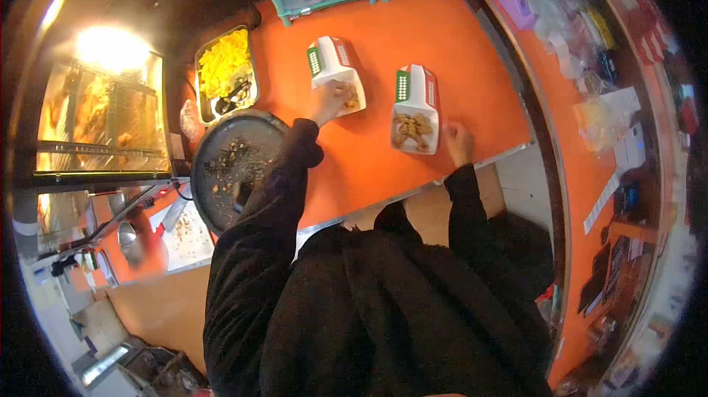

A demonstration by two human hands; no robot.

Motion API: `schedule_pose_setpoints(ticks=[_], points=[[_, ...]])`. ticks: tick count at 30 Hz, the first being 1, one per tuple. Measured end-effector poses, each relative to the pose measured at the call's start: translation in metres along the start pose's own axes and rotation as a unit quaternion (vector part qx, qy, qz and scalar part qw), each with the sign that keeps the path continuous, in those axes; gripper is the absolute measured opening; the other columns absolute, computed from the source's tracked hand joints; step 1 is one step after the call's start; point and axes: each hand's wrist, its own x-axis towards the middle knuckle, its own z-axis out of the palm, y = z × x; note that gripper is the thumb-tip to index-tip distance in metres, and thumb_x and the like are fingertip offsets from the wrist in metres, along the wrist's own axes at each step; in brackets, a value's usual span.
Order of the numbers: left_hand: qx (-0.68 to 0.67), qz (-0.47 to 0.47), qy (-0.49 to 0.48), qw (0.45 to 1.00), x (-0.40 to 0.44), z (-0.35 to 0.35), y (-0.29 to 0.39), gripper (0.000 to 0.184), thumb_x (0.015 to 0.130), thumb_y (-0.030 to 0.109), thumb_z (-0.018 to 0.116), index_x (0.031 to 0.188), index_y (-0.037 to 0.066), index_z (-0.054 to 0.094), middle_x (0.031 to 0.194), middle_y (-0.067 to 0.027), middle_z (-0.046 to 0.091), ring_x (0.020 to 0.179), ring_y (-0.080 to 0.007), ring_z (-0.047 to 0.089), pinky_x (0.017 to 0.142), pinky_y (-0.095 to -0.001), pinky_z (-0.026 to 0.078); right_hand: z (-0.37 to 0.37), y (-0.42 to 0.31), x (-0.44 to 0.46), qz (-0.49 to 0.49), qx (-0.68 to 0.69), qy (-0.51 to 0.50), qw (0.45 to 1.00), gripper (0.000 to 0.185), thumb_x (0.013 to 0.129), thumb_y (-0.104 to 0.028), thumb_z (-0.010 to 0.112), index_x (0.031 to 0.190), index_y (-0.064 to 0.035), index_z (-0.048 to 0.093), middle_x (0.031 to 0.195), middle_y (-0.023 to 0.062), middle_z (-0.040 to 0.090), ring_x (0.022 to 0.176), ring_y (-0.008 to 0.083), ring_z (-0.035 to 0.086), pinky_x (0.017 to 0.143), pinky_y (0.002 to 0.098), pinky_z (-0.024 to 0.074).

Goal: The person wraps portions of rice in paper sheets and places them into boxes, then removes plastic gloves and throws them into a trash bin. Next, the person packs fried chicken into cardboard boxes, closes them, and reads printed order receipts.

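Observation:
My left hand reaches into the left white cardboard takeaway box, which has green and red printed flaps. Its fingers are bent together at the browned food pieces inside; what they grip, if anything, is hidden. A second takeaway box of the same kind stands to the right, holding browned, fried-looking food. Just right of that box is my right hand, its fingers loosely curled and apart, with nothing visible in them.
Left of the boxes, a round dark tray with crumbs sits on the orange counter. Behind it stands a metal pan of yellow fries with black tongs. A lit glass display case borders the left; turquoise racks stand at the back.

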Motion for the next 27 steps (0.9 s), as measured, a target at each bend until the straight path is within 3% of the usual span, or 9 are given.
schedule_pose_setpoints(ticks=[7, 10, 13, 15, 17, 19, 22, 25, 27], points=[[0.251, -0.043, 0.058, 0.965, 0.076, 0.101, 0.085, 0.04, 0.07, 0.033, 0.055, 0.096, 0.003, 0.053, 0.088, -0.0179, 0.058, 0.082, -0.0318, 0.056, 0.07, -0.039, 0.045, 0.047, -0.026, 0.132, -0.169, -0.037, -0.19, 0.966, 0.054, 0.07, -0.037, 0.056, 0.107, -0.0013, 0.04, 0.074, 0.0165, 0.055, 0.068, 0.0345, 0.054, 0.062, 0.0406, 0.0452], [0.282, -0.072, 0.038, 0.956, 0.09, 0.124, 0.081, 0.05, 0.065, 0.038, 0.057, 0.101, 0.004, 0.052, 0.09, -0.0177, 0.057, 0.083, -0.0317, 0.056, 0.071, -0.0371, 0.045, 0.047, -0.043, 0.143, 0.073, -0.144, -0.247, 0.956, 0.047, 0.068, -0.029, 0.057, 0.103, -0.0001, 0.044, 0.071, 0.015, 0.054, 0.067, 0.0303, 0.055, 0.06, 0.0371, 0.0453], [0.144, -0.108, -0.053, 0.982, 0.081, 0.099, 0.093, 0.049, 0.064, 0.039, 0.058, 0.098, 0.003, 0.053, 0.084, -0.0169, 0.059, 0.08, -0.0301, 0.057, 0.069, -0.0366, 0.045, 0.04, -0.02, 0.158, 0.027, -0.11, -0.335, 0.935, 0.043, 0.064, -0.019, 0.058, 0.1, 0.0008, 0.048, 0.072, 0.0132, 0.054, 0.07, 0.0263, 0.055, 0.062, 0.0325, 0.0446], [0.043, 0.021, 0.081, 0.996, 0.08, 0.102, 0.042, 0.033, 0.069, 0.028, 0.055, 0.089, 0.002, 0.056, 0.078, -0.0164, 0.059, 0.073, -0.0265, 0.058, 0.065, -0.0353, 0.044, 0.035, 0.006, 0.157, -0.065, 0.324, -0.294, 0.897, 0.035, 0.061, -0.011, 0.056, 0.093, 0.0026, 0.051, 0.074, 0.0133, 0.054, 0.07, 0.0245, 0.054, 0.063, 0.03, 0.0437], [0.05, 0.076, 0.057, 0.994, 0.034, 0.082, 0.061, 0.032, 0.07, 0.017, 0.054, 0.099, 0.003, 0.049, 0.084, -0.0161, 0.058, 0.075, -0.0261, 0.058, 0.065, -0.0338, 0.045, 0.006, 0.005, 0.131, -0.128, 0.35, -0.322, 0.87, 0.033, 0.063, -0.007, 0.056, 0.095, 0.0002, 0.051, 0.08, 0.014, 0.055, 0.075, 0.0259, 0.054, 0.065, 0.0302, 0.0442], [0.059, 0.129, 0.072, 0.987, -0.018, 0.082, 0.063, 0.039, 0.072, 0.005, 0.05, 0.11, 0.008, 0.041, 0.085, -0.015, 0.058, 0.076, -0.0285, 0.058, 0.063, -0.0341, 0.046, -0.008, 0.011, 0.095, -0.331, 0.063, -0.144, 0.93, 0.032, 0.068, -0.004, 0.053, 0.099, -0.0056, 0.051, 0.085, 0.0126, 0.055, 0.083, 0.0288, 0.053, 0.067, 0.0322, 0.0448], [0.298, 0.286, 0.019, 0.91, -0.064, 0.109, 0.022, 0.06, 0.067, 0.0, 0.049, 0.122, 0.019, 0.034, 0.112, -0.0173, 0.045, 0.076, -0.0298, 0.057, 0.064, -0.0354, 0.048, -0.03, 0.019, 0.045, -0.371, -0.107, -0.177, 0.905, 0.036, 0.072, -0.005, 0.05, 0.107, -0.0109, 0.048, 0.096, 0.0114, 0.053, 0.089, 0.0317, 0.05, 0.069, 0.0348, 0.045], [0.264, 0.144, 0.001, 0.954, -0.089, 0.122, 0.029, 0.068, 0.066, -0.001, 0.047, 0.126, 0.022, 0.028, 0.121, -0.0174, 0.035, 0.075, -0.0316, 0.056, 0.064, -0.0346, 0.048, -0.017, 0.042, 0.033, -0.352, -0.167, -0.237, 0.89, 0.042, 0.073, -0.004, 0.045, 0.114, -0.0148, 0.044, 0.105, 0.0111, 0.048, 0.089, 0.029, 0.051, 0.069, 0.0346, 0.0453], [0.139, 0.125, -0.015, 0.982, -0.09, 0.128, 0.026, 0.065, 0.07, 0.0, 0.048, 0.127, 0.023, 0.027, 0.115, -0.0177, 0.041, 0.076, -0.0288, 0.057, 0.064, -0.0339, 0.048, -0.008, 0.045, 0.029, -0.222, 0.185, -0.274, 0.917, 0.04, 0.076, -0.01, 0.049, 0.115, -0.0127, 0.044, 0.108, 0.0102, 0.048, 0.09, 0.0229, 0.052, 0.07, 0.034, 0.0454]])
